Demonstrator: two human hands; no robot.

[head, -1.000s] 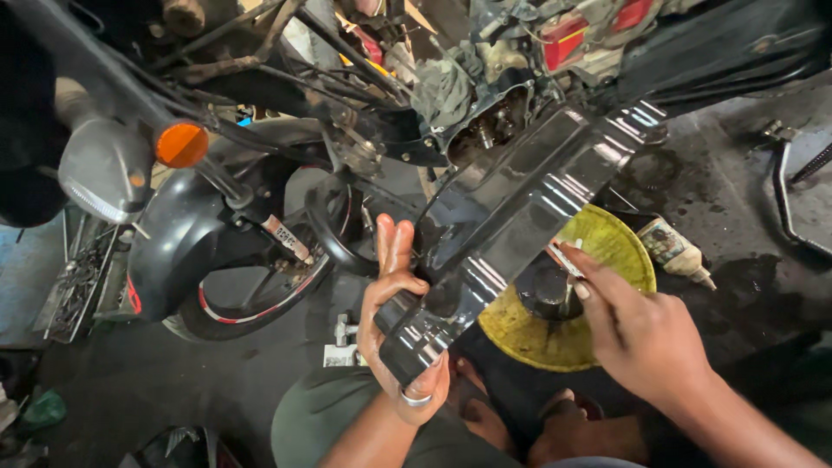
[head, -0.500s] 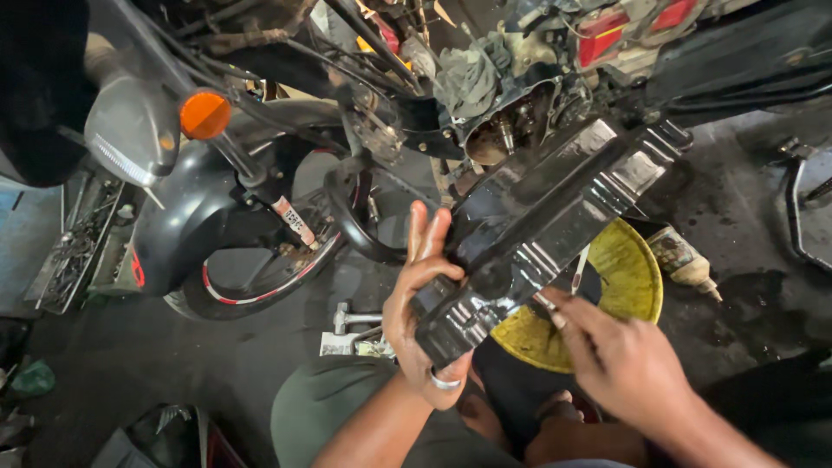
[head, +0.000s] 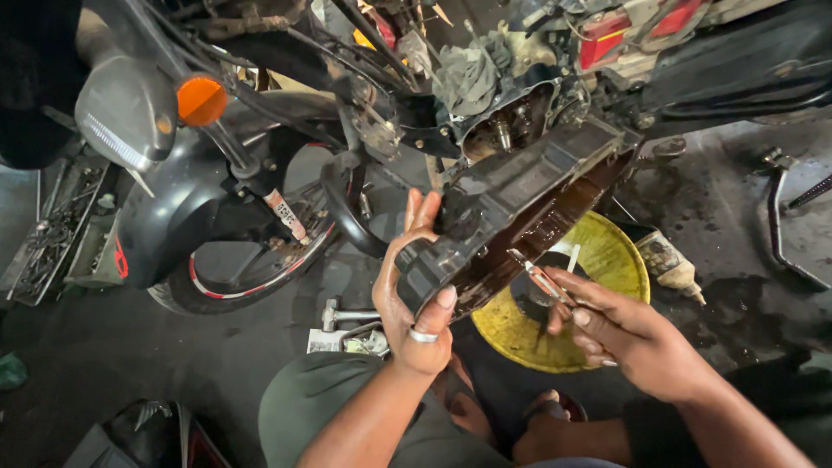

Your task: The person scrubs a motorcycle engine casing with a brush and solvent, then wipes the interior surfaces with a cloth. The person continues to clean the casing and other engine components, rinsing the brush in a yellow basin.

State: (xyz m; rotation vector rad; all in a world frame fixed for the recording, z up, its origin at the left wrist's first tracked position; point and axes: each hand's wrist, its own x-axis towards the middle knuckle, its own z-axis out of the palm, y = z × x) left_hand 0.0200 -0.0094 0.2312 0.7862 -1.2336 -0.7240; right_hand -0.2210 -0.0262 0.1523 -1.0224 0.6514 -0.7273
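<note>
My left hand (head: 414, 299), a ring on one finger, grips the near end of a long black engine cover (head: 511, 208) and holds it tilted on its side, its oily inner face turned to the right. My right hand (head: 628, 334) pinches a thin metal tool (head: 539, 276) whose tip rests against the cover's lower inner edge. Right beneath the cover sits a yellow drain pan (head: 620, 260) with dark oil in it. The far end of the cover reaches the opened engine (head: 511, 130) of the scooter.
A black scooter front with an orange indicator (head: 201, 100) and wheel (head: 251, 277) stands at left. A hammer (head: 347, 314) lies on the oily floor near my knee (head: 347, 407). A dirty bottle (head: 667, 260) rests right of the pan. A metal stand (head: 780, 225) is far right.
The cover has rolled from face-up onto its side, showing its oily inside. My right hand moved down and now sets the thin tool against its lower edge.
</note>
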